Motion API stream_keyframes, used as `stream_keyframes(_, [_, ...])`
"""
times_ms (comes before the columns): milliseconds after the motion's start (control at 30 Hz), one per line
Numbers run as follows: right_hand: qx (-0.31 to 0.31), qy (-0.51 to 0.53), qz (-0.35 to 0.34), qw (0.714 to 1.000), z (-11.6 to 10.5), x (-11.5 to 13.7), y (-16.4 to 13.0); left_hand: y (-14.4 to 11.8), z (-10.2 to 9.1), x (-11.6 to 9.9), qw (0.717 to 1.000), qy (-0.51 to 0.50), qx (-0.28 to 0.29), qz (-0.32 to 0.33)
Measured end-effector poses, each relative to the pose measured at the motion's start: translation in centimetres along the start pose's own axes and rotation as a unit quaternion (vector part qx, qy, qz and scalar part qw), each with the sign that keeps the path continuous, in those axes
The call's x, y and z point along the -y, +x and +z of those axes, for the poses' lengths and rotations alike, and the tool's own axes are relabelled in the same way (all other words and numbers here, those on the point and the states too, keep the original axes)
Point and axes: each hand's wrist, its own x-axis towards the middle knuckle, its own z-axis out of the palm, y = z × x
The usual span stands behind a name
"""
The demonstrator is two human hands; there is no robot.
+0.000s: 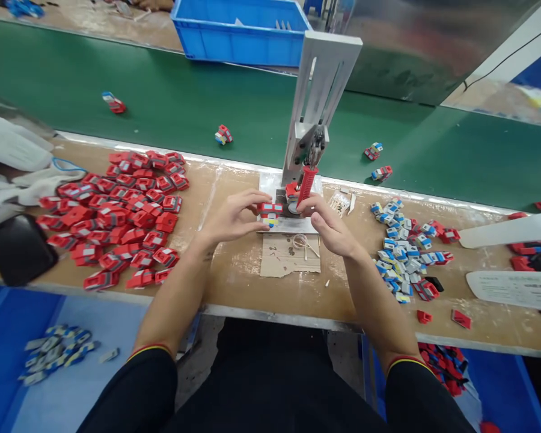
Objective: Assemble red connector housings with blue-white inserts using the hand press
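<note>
My left hand (232,218) pinches a small red part with a grey label (269,208) by its left end, over a small yellow and blue part (271,221). My right hand (331,225) touches the red part's right end, with its fingers just below the red ribbed handle (307,183) of a small metal hand press (318,96). Another red part (291,190) sits on the press base behind the handle. Both hands hover above the press's metal plate (297,225) and a scrap of cardboard (289,255).
A heap of red parts (117,216) lies at my left, a pile of blue, white and red parts (406,252) at my right. A green conveyor belt (162,102) carries scattered assembled pieces. A blue crate (238,30) stands beyond; a black pad (18,249) lies far left; blue bins sit below.
</note>
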Motion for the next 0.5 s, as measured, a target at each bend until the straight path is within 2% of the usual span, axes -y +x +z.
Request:
stream_keyframes(67, [0.028,0.031,-0.004,0.999,-0.5,0.4,0.3,1.3,-0.6,0.1,0.999,0.009,0.052,-0.001])
stream_keyframes(133, [0.024,0.09,-0.03,0.995,-0.9,1.5,0.0,2.5,-1.1,-0.1,0.994,0.016,0.108,0.004])
stream_keyframes(267, [-0.007,0.194,-0.114,0.974,-2.2,5.5,0.2,4.8,-1.2,-0.8,0.977,0.041,0.21,0.003])
stream_keyframes(367, [-0.045,0.191,-0.123,0.973,-3.8,9.2,3.2,5.8,-0.6,-0.7,0.963,0.079,0.256,-0.026])
stream_keyframes(500, [-0.079,0.168,-0.109,0.977,-6.3,13.0,9.2,6.1,-0.1,-0.6,0.951,0.105,0.288,-0.039])
